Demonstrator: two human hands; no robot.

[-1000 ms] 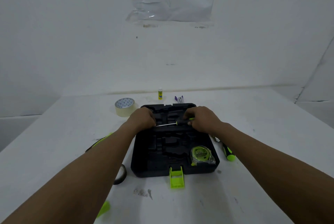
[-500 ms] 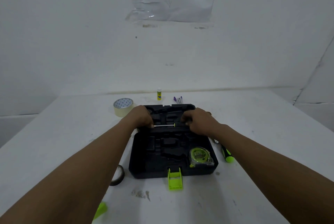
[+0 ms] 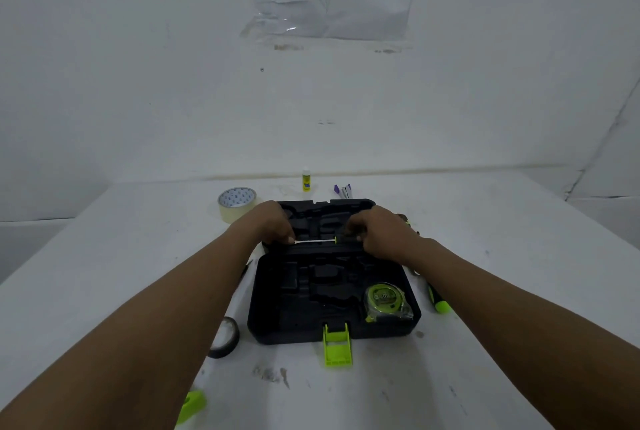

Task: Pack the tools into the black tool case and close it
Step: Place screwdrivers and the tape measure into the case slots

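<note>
The black tool case (image 3: 277, 308) lies open on the white table, its green latch (image 3: 336, 348) at the near edge. A green tape measure (image 3: 384, 301) sits in its front right recess. Across the case's far half lies a screwdriver (image 3: 317, 241) with a silver shaft. My left hand (image 3: 273, 225) pinches the shaft tip. My right hand (image 3: 381, 233) covers and grips the handle end. Both hands hold it level over a slot near the hinge.
A roll of beige tape (image 3: 237, 202), a glue stick (image 3: 306, 180) and purple clips (image 3: 343, 190) stand behind the case. A black tape roll (image 3: 227, 337) lies at its left, a green-handled screwdriver (image 3: 437, 301) at its right, a green tool (image 3: 192, 403) near me.
Both hands and the screwdriver have shifted slightly toward the far side and down onto the case. The view has drifted a little.
</note>
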